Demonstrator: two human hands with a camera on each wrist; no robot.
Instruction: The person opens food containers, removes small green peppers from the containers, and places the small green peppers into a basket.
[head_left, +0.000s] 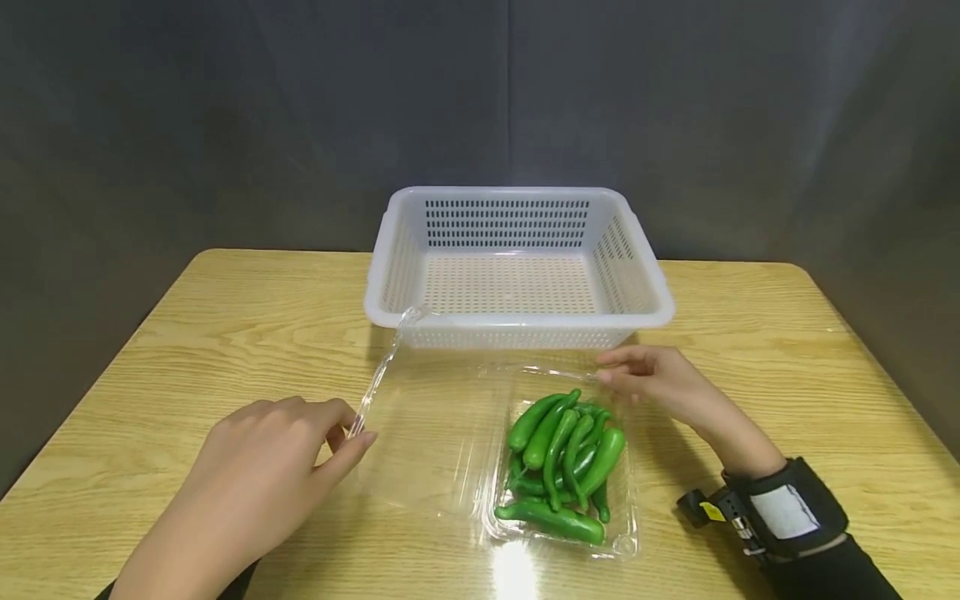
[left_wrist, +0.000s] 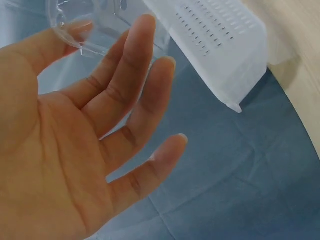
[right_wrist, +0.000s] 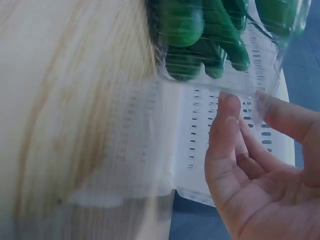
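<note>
The person's left hand (head_left: pixel 277 454), nearest the camera, pinches the outer edge of a clear lid (head_left: pixel 420 425) between thumb and index finger, its other fingers spread in the left wrist view. The green peppers (head_left: pixel 555 458) lie in a clear tray (head_left: pixel 635 525), joined to the lid along its left side. Most point their long axes roughly away from the person; one lies crosswise at the near end. The right hand (head_left: pixel 663 385) is nearer to them: its thumb and fingertips grip the tray's far right corner, so the peppers sit leftward and nearer the person from those fingers. Beyond stands a white basket (head_left: pixel 517 321) on the wooden table (head_left: pixel 187 350).
</note>
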